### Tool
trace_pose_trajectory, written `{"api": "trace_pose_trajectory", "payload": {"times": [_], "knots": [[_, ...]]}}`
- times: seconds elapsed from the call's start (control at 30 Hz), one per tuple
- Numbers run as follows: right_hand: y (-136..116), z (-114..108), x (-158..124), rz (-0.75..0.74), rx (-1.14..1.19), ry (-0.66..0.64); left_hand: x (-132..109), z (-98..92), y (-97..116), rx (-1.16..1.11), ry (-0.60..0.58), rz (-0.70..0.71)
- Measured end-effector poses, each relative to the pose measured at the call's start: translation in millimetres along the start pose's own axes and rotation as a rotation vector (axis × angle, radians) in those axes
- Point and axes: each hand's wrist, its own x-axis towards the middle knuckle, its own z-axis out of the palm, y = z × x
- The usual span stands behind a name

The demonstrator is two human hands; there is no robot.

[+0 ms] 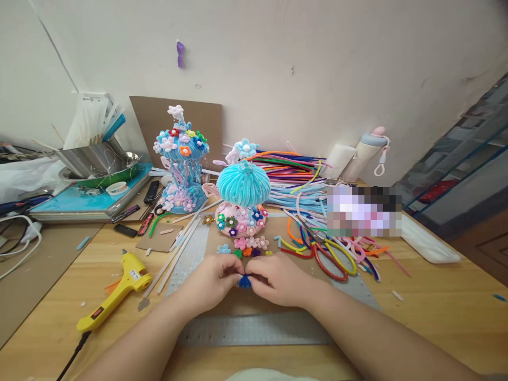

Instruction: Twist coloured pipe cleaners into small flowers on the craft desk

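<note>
Between the fingertips of both hands is a small dark blue pipe cleaner piece (245, 281), bent into several loops. My left hand (216, 278) pinches it from the left, and my right hand (273, 275) pinches it from the other side. Just beyond my fingers lie small pipe cleaner flowers (241, 243) in pink, orange, green and light blue. Behind them stands a pipe cleaner ornament with a turquoise dome (244, 185) and a flower-covered base (230, 222). A second blue ornament (182, 145), dotted with colourful flowers, is farther back on the left.
A yellow glue gun (119, 291) rests on the table at left. Red- and yellow-handled scissors (331, 262) lie right of my hands among loose pipe cleaners (299, 198). A metal pot (91, 159) stands back left, a bottle (365, 153) back right. Cardboard (226, 307) covers the work mat (257, 330).
</note>
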Motion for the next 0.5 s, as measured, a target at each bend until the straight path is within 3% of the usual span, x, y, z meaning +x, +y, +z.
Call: {"api": "trace_pose_trajectory", "payload": {"times": [0.13,0.23,0.37,0.5], "knots": [[-2.8,0.4,0.4,0.088,-0.074,0.06,4.2,1.6,-1.4,0.04,0.116,-0.013],[-2.5,1.1,0.3,0.084,-0.14,0.057,3.2,2.0,1.1,0.188,0.137,0.023],[0.7,-0.4,-1.4,-0.055,-0.161,-0.022,-1.5,1.8,5.5,0.309,0.072,0.117],[3.8,-4.9,-3.4,-0.181,-0.145,-0.088,-2.9,-0.8,9.2,0.24,-0.043,0.14]]}}
